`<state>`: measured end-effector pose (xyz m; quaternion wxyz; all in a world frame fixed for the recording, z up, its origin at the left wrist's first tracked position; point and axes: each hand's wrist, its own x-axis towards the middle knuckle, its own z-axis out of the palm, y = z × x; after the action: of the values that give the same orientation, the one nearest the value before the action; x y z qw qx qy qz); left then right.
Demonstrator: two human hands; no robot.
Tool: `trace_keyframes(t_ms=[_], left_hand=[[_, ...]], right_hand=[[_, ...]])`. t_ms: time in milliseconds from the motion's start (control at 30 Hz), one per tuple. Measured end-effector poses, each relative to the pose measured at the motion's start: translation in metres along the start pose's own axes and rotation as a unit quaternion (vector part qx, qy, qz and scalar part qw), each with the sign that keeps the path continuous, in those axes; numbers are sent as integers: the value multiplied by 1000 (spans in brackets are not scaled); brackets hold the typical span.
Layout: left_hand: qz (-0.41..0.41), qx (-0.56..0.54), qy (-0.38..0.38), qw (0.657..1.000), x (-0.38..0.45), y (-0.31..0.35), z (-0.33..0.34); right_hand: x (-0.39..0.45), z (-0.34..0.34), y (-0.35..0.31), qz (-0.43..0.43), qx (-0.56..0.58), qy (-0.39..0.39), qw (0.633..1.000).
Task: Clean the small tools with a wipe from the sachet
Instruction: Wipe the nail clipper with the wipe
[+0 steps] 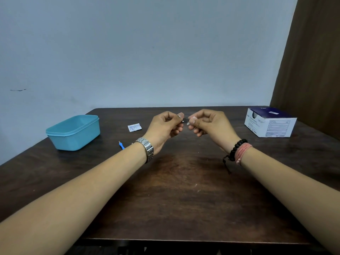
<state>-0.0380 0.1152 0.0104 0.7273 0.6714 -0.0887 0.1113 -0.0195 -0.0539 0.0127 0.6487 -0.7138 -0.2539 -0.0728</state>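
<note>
while left hand (166, 127) pinches a thin tool (185, 119), right hand (207, 124) wipes it

table (184, 190): dark wood, grain showing, slight sheen | tub (73, 133) far left: teal plastic, matt, smooth | box (270, 124) far right: printed cardboard | sachet (134, 127): white printed paper or foil, unclear | watch (147, 150): shiny metal links, glinting

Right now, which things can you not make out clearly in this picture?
- Small tool, head view: mostly covered by the left hand and right hand; type unclear.
- Wipe: mostly hidden by right fingers.
- Blue tool: left forearm covers its handle.
- Sachet print: too small.
- Teal container: inside hidden.
</note>
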Motion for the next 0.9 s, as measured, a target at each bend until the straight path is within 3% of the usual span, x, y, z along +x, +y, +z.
trace_keyframes(t_ms=[167, 433, 567, 767, 900], left_hand=[[34, -32, -48, 998, -2, -2, 4], [61, -3, -23, 998, 0, -4, 1], [72, 9, -19, 997, 0, -2, 1], [89, 93, -3, 992, 1, 1, -2], [116, 234, -24, 965, 2, 2, -4]], right_hand=[[0, 4, 0, 26, 56, 13, 998], [0, 8, 1, 52, 49, -38, 997], [-3, 7, 1, -7, -93, -18, 996], [-3, 4, -5, -94, -275, -2, 957], [-1, -3, -9, -47, -213, -65, 974]])
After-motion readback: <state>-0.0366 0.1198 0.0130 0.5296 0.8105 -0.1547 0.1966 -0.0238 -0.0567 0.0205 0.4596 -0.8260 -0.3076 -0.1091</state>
